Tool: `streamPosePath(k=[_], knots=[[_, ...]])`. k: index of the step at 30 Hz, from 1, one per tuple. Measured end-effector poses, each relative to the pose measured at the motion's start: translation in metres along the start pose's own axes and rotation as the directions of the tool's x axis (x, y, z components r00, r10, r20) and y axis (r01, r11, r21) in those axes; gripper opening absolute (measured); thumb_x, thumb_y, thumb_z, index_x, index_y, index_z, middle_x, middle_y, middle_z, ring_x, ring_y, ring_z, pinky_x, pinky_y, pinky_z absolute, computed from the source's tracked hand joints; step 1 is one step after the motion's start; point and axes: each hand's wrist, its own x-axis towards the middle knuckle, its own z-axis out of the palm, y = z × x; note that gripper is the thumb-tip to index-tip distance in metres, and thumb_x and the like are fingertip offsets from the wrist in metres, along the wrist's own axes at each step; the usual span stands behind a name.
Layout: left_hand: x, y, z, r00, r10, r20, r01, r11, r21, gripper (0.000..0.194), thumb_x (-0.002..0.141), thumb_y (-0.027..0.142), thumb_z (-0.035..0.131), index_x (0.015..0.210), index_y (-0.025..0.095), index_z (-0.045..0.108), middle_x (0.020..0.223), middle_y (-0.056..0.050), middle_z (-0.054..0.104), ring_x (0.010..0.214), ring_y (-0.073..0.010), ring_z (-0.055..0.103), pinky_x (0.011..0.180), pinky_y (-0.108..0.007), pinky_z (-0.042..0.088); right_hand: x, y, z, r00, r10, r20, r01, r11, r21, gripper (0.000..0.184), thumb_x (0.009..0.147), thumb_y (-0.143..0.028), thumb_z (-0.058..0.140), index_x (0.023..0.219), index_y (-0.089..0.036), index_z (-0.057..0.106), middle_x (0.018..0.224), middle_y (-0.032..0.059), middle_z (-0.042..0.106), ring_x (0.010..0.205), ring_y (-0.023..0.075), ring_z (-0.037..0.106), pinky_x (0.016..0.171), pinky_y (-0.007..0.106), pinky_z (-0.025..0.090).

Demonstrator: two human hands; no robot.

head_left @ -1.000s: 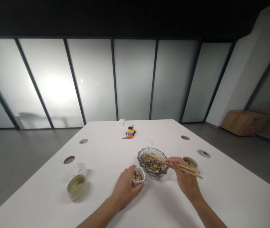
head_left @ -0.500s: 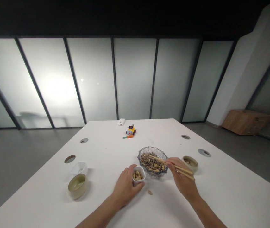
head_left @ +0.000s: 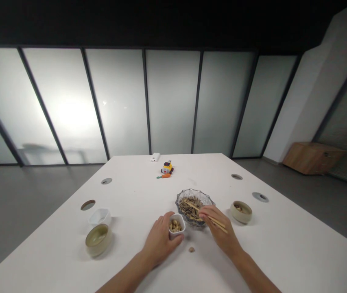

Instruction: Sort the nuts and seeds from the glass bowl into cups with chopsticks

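From the head camera, a white table stretches away toward frosted glass panels. At the near centre, the left hand [head_left: 159, 240] curls round a small white cup [head_left: 177, 232] of pale nuts, its grip only as wide as the cup. The cup looks light, perhaps smooth and a bit slippery, best held low on its side walls. The right hand [head_left: 220, 232] pinches wooden chopsticks [head_left: 217, 221] narrowly, their tips in a scalloped glass bowl [head_left: 207, 198] of striped seeds; the bowl is likely heavy, hard and breakable, so steadier taken by both sides. The sticks seem light and stiff, the seeds small and dry. One loose piece [head_left: 191, 249] lies near the cup. Right of the glass bowl sits a green bowl [head_left: 241, 216] holding a few bits; at left, another green bowl [head_left: 95, 246] stands beside a clear-white dish [head_left: 97, 220]. A toy car [head_left: 167, 167] is farther off.
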Motion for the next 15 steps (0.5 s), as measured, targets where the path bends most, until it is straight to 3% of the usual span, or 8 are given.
streamPosePath(k=[10,15], knots=[[0.0005,-0.0012,0.0004,1.0,-0.002,-0.002,0.002,1.0,0.0,0.061,0.081,0.035,0.074,0.138,0.024,0.053,0.125,-0.01,0.067,0.118,-0.0306,0.063,0.104,-0.039,0.046,0.0011,-0.0015,0.0022,1.0,0.019,0.016,-0.019,1.0,-0.02,0.03,0.103,-0.043,0.059,0.092,-0.023,0.078,0.098,0.0089,0.075,0.091,0.0229,0.071,0.083,0.033,0.06],[0.0011,-0.0038,0.0025,1.0,0.008,0.005,-0.008,1.0,0.005,0.061,0.081,0.034,0.073,0.138,0.023,0.053,0.126,-0.009,0.067,0.118,-0.0303,0.062,0.104,-0.038,0.046,0.0013,0.001,0.0027,0.997,-0.075,-0.005,0.075,0.997,-0.024,0.02,0.103,-0.036,0.061,0.095,-0.023,0.075,0.096,0.0074,0.074,0.091,0.0221,0.07,0.085,0.034,0.059]])
